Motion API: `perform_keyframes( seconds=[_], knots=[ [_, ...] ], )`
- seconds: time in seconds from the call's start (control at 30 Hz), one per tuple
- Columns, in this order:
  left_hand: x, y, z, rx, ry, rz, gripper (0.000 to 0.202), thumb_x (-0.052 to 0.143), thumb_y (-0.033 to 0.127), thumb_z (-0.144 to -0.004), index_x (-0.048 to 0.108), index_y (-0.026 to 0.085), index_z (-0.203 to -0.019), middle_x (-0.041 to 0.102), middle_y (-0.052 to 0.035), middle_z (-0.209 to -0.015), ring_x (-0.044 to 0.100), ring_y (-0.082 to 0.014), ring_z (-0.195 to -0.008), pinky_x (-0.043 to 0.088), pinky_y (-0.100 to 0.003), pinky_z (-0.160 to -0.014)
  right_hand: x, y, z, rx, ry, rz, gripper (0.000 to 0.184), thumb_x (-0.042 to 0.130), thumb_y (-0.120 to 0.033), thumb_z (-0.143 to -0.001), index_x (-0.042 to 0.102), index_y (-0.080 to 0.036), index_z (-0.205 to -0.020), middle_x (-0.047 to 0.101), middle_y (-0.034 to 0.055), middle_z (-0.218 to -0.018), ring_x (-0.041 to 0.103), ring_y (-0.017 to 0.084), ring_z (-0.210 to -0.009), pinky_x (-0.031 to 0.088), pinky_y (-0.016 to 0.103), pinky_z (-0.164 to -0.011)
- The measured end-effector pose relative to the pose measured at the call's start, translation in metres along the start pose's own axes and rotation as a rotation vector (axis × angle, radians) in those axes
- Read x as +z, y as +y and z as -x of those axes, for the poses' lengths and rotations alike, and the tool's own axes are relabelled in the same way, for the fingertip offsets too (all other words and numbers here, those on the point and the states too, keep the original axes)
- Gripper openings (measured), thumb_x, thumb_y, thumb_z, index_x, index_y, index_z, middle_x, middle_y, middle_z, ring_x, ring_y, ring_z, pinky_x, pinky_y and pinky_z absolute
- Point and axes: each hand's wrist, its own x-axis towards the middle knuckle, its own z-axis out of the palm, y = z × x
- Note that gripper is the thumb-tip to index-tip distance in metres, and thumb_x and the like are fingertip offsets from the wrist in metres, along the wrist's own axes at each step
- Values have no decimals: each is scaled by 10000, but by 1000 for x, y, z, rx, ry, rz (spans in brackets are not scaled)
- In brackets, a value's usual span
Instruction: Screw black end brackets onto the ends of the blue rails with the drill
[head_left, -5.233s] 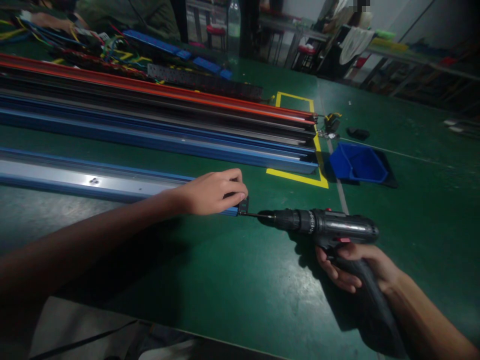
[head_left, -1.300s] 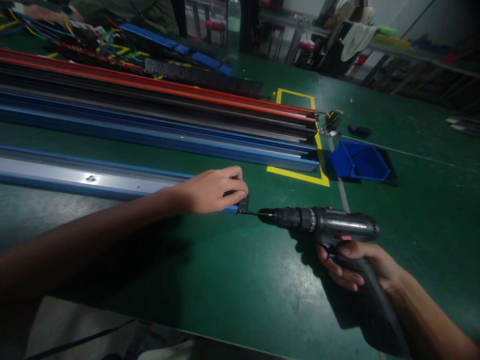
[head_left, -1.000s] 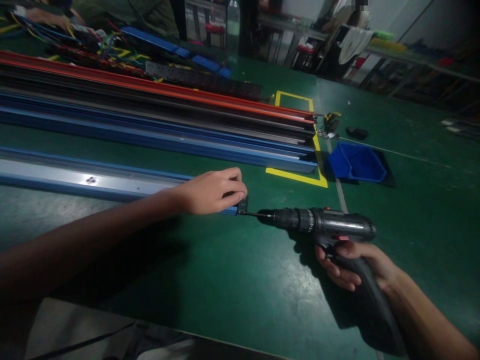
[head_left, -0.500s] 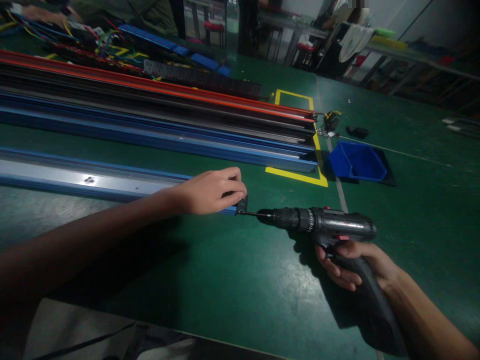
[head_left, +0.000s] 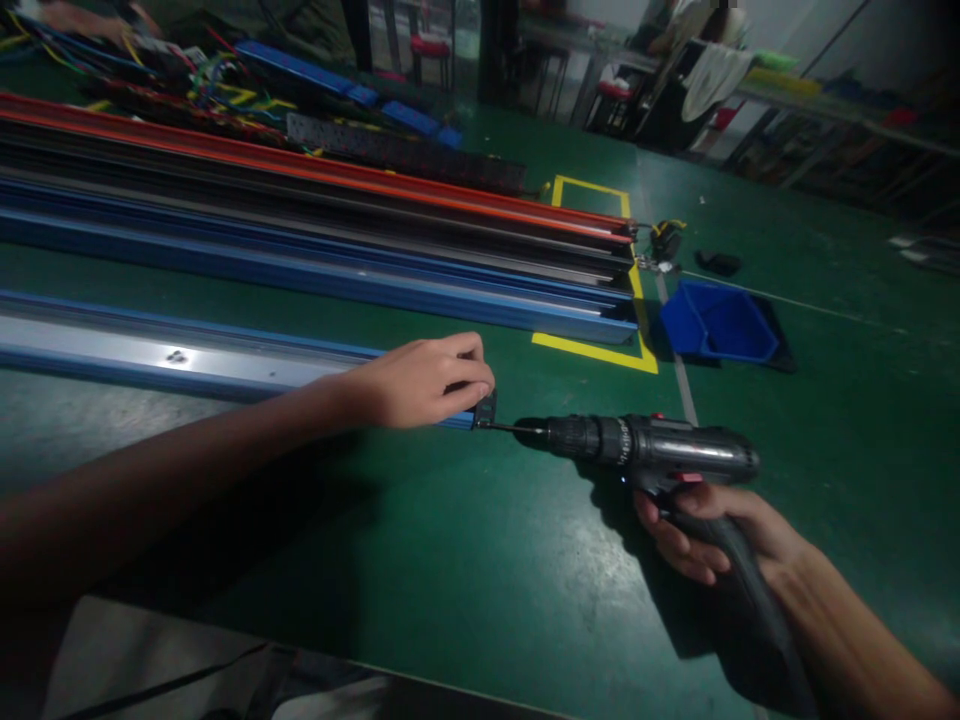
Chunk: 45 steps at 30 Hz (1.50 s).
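My right hand (head_left: pixel 697 530) is wrapped round the handle of a black cordless drill (head_left: pixel 637 445), which lies level and points left. Its long thin bit (head_left: pixel 501 428) meets a small black end cap (head_left: pixel 486 408) at the right end of a blue and silver metal profile (head_left: pixel 225 362). My left hand (head_left: pixel 431 383) is closed over that end, with fingertips pressed on the end cap. Part of the profile's end is hidden under the hand and forearm. A small light glows below the drill's chuck.
Behind lie several long profiles, blue (head_left: pixel 450 292), black and orange (head_left: pixel 375 172). A blue bin (head_left: pixel 716 322) stands right of the yellow tape (head_left: pixel 592 355) on the green tabletop. Loose wires (head_left: pixel 217 85) are heaped at the back left, near another person's hand (head_left: pixel 97 20).
A small light now shows on the drill below the chuck; it was dark before. The drill body has shifted very slightly to the right. My left hand stays in place.
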Motion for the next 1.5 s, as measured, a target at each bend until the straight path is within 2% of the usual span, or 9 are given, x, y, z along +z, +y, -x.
perform_keyframes(
  seconds=[1.1,1.5],
  knots=[
    [0,-1,0,-1,-5,-31,376,407,383,-1064,750,231,-1095,604,-59,-1117,636,-157,-927,488,-314,-904,-1,0,1,12,9,-5,274,747,-277,-849,794,-61,-1011,672,66,-705,449,43,-414,520,194,-483],
    [-1,1,0,-26,-28,-2,387,397,395,-1066,743,224,-1099,586,-58,-1123,629,-175,-959,467,-335,-916,-4,-1,-1,18,-43,21,296,713,-289,-876,782,-73,-1067,684,77,-757,471,40,-434,525,190,-501]
  ],
)
